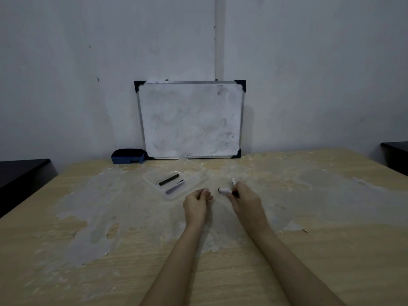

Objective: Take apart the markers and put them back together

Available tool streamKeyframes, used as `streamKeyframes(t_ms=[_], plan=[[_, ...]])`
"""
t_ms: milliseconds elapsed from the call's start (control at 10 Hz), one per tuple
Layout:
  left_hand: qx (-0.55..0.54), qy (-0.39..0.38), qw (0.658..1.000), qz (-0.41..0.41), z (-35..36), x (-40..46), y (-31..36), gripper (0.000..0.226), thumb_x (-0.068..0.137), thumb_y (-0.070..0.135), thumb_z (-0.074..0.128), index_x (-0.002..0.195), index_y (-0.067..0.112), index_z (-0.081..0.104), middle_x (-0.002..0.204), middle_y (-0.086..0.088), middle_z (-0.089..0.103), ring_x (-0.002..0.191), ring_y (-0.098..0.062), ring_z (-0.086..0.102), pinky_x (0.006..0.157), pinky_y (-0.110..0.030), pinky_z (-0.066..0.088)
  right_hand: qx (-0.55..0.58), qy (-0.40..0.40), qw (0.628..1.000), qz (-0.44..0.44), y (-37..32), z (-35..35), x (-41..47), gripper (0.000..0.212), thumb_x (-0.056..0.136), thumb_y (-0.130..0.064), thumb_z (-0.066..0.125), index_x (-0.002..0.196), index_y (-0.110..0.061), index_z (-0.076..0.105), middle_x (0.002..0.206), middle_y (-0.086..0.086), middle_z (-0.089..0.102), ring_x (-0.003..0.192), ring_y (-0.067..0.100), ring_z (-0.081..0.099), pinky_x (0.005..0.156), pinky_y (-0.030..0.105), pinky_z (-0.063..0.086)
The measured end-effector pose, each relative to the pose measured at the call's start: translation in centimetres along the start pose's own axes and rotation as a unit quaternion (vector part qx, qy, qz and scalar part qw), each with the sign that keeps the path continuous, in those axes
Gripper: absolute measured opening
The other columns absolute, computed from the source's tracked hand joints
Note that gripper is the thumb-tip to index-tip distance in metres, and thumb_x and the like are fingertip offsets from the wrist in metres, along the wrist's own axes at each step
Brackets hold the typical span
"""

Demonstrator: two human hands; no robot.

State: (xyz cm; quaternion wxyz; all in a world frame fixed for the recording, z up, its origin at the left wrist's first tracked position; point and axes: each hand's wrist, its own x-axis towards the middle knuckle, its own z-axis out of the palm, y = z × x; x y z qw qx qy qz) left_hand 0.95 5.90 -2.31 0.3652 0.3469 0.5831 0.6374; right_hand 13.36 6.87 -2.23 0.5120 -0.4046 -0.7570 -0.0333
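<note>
The marker point(233, 182) at frame centre, gripped in our closed right hand point(244, 198) above the desk point(331, 250), looks light, stiff and slick, so we pinch its barrel while our curled left hand point(196, 203) seems empty.

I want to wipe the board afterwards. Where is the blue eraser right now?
In the head view, the blue eraser sits at the table's far edge against the wall, just left of the whiteboard's bottom-left corner, beyond the clear tray.
</note>
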Motion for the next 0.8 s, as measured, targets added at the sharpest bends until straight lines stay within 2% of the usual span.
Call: streamKeyframes(t_ms=[100,200,300,500,600,700,800], plan=[[0.127,-0.026,0.990,0.059,-0.1,-0.7,0.5,0.025,0.091,0.011,0.051,0.107,-0.003,0.066,0.100,-0.016,0.071,0.093,-0.022,0.064,0.083,-0.024,0.045,-0.142,-0.074,0.985,-0.070,-0.9,1.6,-0.4,0.032,0.056,0.000,0.083,0.081,-0.008,0.065,0.065,0.008,0.063,0.047,0.020,0.061,0.041,0.024,0.045],[0.196,-0.060,0.975,0.088,-0.1,-1.0,0.6,0.025,0.091,0.009,0.051,0.109,0.001,0.066,0.110,-0.018,0.070,0.102,-0.025,0.064,0.083,-0.022,0.043,-0.240,-0.118,0.959,-0.088,-1.7,2.1,-0.6,0.048,0.031,-0.014,0.089,0.076,-0.008,0.076,0.063,0.004,0.069,0.040,0.014,0.057,0.035,0.019,0.042],[0.223,-0.087,0.966,0.093,0.0,-0.7,0.4,0.026,0.089,0.006,0.051,0.109,0.004,0.067,0.111,-0.017,0.071,0.104,-0.024,0.064,0.086,-0.022,0.044,-0.279,-0.159,0.942,-0.099,-2.4,1.8,-0.7,0.046,0.018,-0.024,0.087,0.059,-0.007,0.074,0.060,0.003,0.070,0.040,0.009,0.056,0.038,0.014,0.041],[0.244,-0.123,0.955,0.113,0.1,-0.8,0.5,0.033,0.086,-0.003,0.047,0.111,0.005,0.066,0.113,-0.017,0.070,0.108,-0.023,0.063,0.097,-0.028,0.046,-0.281,-0.212,0.933,-0.080,-1.9,2.6,-1.3,0.035,0.030,-0.014,0.084,0.062,-0.005,0.074,0.082,0.010,0.076,0.055,0.013,0.064,0.045,0.017,0.048],[0.244,-0.119,0.955,0.122,0.0,-1.1,0.6,0.033,0.087,-0.003,0.046,0.112,0.005,0.065,0.114,-0.016,0.069,0.108,-0.023,0.062,0.091,-0.021,0.045,-0.292,-0.195,0.933,-0.080,-1.8,2.7,-1.1,0.039,0.027,-0.017,0.085,0.063,-0.007,0.074,0.078,0.008,0.075,0.053,0.013,0.063,0.042,0.016,0.046],[0.231,-0.078,0.961,0.130,-0.2,-1.6,1.1,0.031,0.091,0.002,0.044,0.116,0.005,0.061,0.117,-0.014,0.067,0.108,-0.022,0.061,0.083,-0.017,0.042,-0.251,-0.199,0.944,-0.073,-2.4,2.0,-1.0,0.034,0.039,-0.017,0.083,0.071,-0.010,0.073,0.078,0.009,0.073,0.062,0.017,0.066,0.044,0.020,0.049],[0.207,-0.015,0.959,0.194,-0.3,-2.2,0.9,0.032,0.095,0.009,0.040,0.124,0.012,0.052,0.124,-0.009,0.061,0.117,-0.020,0.055,0.096,-0.026,0.043,-0.142,-0.148,0.978,-0.035,-2.4,1.0,-0.9,0.022,0.072,-0.017,0.060,0.088,-0.005,0.069,0.092,0.015,0.066,0.090,0.029,0.067,0.057,0.028,0.057]])
